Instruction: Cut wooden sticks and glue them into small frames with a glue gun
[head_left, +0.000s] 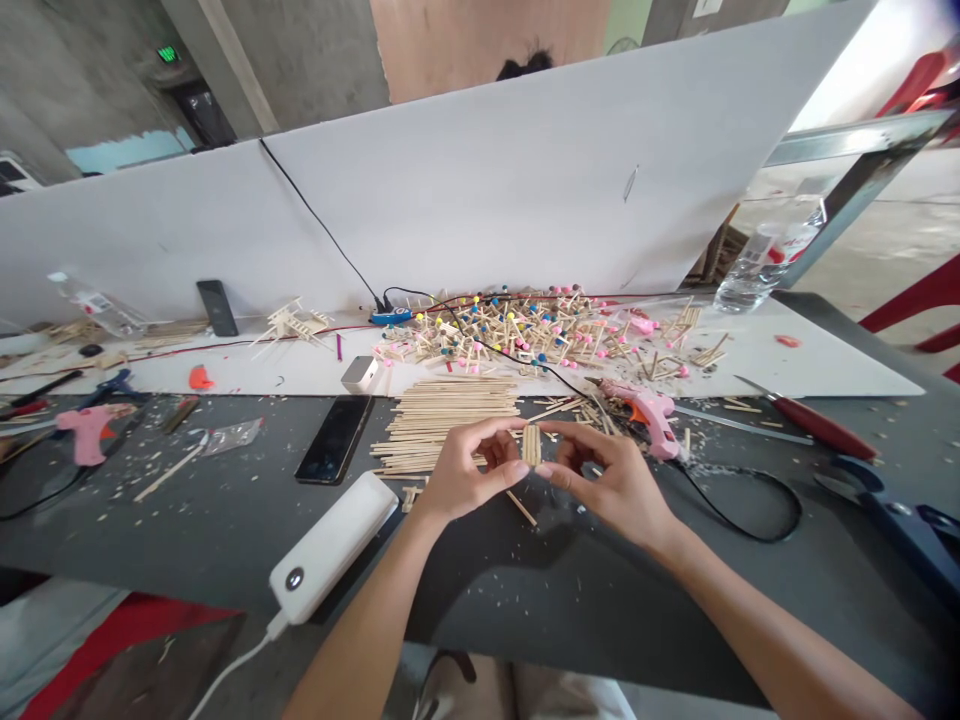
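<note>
L hand (469, 470) & R hand (611, 480) both pinched on a small block of wooden sticks (532, 445), fingertips on either side, block upright midway between hands, just above dark table (225, 540). Pile of loose sticks (442, 425) right behind L hand. Pink glue gun (645, 415) just past R hand, its black cord (750, 510) looping right. White power bank (330, 545) left of L hand, black phone (335, 440) beyond it. Heap of stick pieces w/ coloured balls (517, 330) further back on white board (825, 370).
</note>
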